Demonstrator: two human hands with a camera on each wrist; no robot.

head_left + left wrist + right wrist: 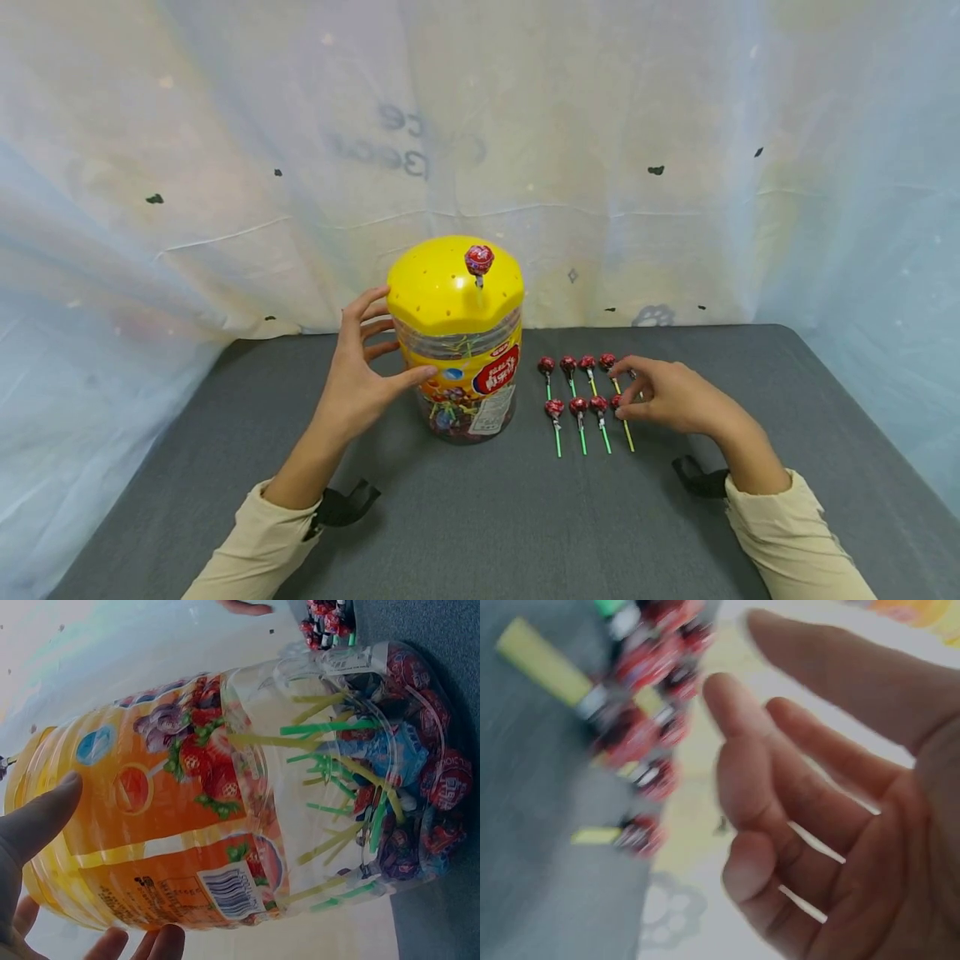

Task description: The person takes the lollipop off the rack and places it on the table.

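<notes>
My left hand (363, 367) grips the side of a large clear jar (330, 825) full of lollipops, thumb on the front of the label and fingers round the side. A yellow domed lid (442, 292) with small holes tops the jar, and one lollipop (479, 260) with a red wrapper stands upright in it. My right hand (810, 772) hovers over the right end of two rows of lollipops (577, 406), fingers loosely bent and nothing between them. It hides part of the rightmost ones in the head view.
The lollipops lie on a dark grey table (480, 517), to the right of the jar, on green and yellow sticks. A pale patterned curtain (570, 150) hangs behind the table and at its sides. Black straps (348, 504) are worn at both wrists.
</notes>
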